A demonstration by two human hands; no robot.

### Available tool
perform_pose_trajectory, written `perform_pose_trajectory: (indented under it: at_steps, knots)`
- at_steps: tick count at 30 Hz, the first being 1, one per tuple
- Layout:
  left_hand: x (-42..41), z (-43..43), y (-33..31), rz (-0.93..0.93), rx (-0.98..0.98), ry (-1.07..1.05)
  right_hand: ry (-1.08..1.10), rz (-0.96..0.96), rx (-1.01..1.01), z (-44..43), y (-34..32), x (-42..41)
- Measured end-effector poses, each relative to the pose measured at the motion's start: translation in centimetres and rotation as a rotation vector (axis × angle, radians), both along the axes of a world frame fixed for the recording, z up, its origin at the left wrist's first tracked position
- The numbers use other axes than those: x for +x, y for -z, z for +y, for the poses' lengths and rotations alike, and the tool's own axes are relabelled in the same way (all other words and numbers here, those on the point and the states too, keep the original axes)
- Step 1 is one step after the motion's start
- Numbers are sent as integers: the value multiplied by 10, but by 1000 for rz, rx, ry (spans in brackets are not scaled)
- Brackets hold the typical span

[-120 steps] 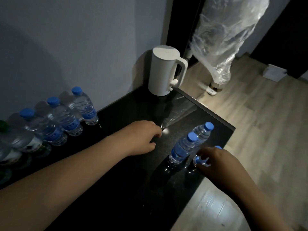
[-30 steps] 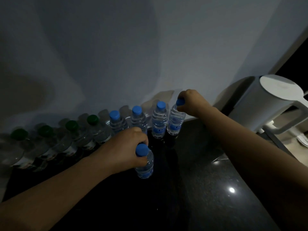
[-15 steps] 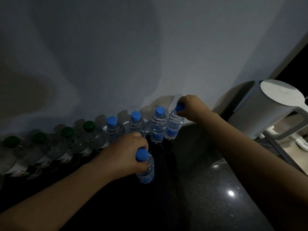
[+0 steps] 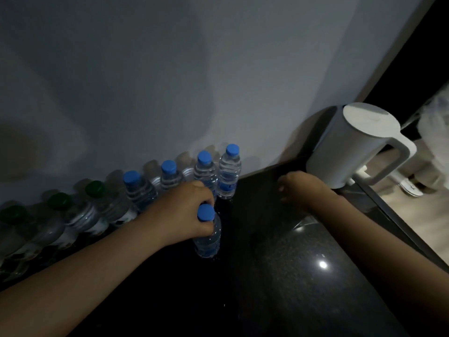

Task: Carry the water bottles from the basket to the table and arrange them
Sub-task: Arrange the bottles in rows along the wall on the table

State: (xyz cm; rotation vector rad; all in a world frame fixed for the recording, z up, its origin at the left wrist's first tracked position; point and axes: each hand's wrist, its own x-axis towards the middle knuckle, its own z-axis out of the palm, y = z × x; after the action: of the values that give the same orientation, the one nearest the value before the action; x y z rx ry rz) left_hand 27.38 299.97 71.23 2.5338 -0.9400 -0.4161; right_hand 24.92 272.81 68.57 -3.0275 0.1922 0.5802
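Observation:
A row of small clear water bottles stands along the wall on the black table point(image 4: 303, 288): several with blue caps, the rightmost point(image 4: 228, 175) at the row's end, and three with green caps point(image 4: 96, 205) further left. My left hand point(image 4: 184, 215) grips the neck of a blue-capped bottle point(image 4: 207, 235) that stands upright on the table in front of the row. My right hand point(image 4: 300, 188) hovers empty to the right of the row, fingers loosely curled, close to the kettle. No basket is in view.
A white electric kettle point(image 4: 352, 144) stands at the table's back right corner against the wall. The table's right edge point(image 4: 398, 229) drops to a light wooden floor. Something wrapped in clear plastic point(image 4: 435, 132) stands beyond that edge.
My right hand let go of the rightmost bottle in the row and drew back to the right. My left hand keeps hold of its bottle in front of the row.

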Motion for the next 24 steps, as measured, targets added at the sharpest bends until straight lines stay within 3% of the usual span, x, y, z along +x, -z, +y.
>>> perform_pose_trajectory:
  at_steps: [9,24]
  knots:
    - [31,-75,-12,-37,-33,76,119,105,84,-24,35,-81]
    - [90,-167,1,-198,73,178,308,58,192,-39,71,-115]
